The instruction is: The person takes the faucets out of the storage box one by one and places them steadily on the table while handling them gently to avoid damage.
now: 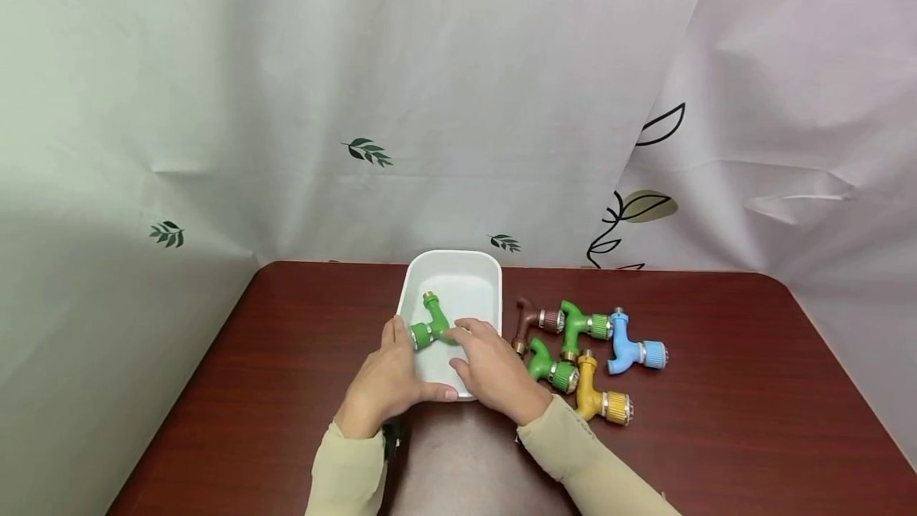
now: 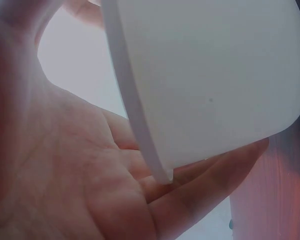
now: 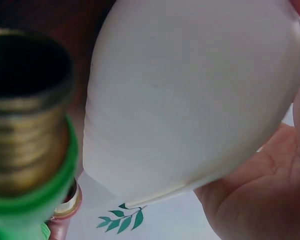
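A white plastic tray [image 1: 451,263] stands on the table, and a green tap [image 1: 435,314] with a brass threaded end lies inside it. My left hand [image 1: 383,381] holds the tray's near left corner, its fingers along the left wall and its thumb at the near rim. In the left wrist view, the fingers [image 2: 205,192] run along the outside of the tray [image 2: 215,90]. My right hand [image 1: 497,365] reaches over the tray's right rim. Its index finger touches the green tap, with the thumb apart; the tap's spout is partly hidden under the fingers.
To the right of the tray lie several more taps: a brown tap [image 1: 526,321], a green tap [image 1: 573,329], another green tap [image 1: 542,361], a yellow tap [image 1: 587,388] and a blue tap [image 1: 625,349]. A white patterned curtain [image 1: 444,102] hangs behind the dark red table [image 1: 716,357].
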Demonstrator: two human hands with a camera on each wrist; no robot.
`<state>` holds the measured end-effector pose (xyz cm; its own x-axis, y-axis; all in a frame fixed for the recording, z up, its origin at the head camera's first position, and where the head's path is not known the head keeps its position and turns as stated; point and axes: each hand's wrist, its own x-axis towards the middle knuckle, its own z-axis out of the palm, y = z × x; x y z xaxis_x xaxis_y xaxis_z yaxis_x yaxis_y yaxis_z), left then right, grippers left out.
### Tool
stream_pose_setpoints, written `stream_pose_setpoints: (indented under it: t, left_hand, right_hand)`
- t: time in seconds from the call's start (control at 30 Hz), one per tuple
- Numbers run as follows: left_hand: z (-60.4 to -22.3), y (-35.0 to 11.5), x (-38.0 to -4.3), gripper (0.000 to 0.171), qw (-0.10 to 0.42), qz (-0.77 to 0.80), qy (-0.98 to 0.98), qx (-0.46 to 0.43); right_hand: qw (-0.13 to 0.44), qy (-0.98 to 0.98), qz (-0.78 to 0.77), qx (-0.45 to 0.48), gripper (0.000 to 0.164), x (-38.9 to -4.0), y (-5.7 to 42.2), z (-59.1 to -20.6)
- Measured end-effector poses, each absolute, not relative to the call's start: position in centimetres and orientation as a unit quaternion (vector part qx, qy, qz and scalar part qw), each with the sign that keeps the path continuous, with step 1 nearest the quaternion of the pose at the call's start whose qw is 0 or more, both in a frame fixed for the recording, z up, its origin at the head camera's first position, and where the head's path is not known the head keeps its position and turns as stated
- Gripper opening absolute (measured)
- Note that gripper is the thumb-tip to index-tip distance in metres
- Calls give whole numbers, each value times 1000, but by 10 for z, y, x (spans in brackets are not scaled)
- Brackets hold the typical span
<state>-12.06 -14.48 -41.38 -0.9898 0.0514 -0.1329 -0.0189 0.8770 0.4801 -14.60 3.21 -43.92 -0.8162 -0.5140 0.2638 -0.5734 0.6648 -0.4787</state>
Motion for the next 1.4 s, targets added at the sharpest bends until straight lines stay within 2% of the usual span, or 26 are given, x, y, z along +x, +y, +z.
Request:
stream_pose_setpoints:
  t: [0.9,1.2,1.4]
  left_hand:
    - [-414,-146,-120,143,83,250,965,7]
    - [-415,-146,-120,144,82,247,965,6]
    - [-415,-146,-120,144,81,247,966,7]
  right_hand:
    - [13,-928,167,332,31,-152,24,-442]
    - [-19,-934,124,334,39,-157,22,-442]
    - [-1,-932,105,348,27,-158,22,-442]
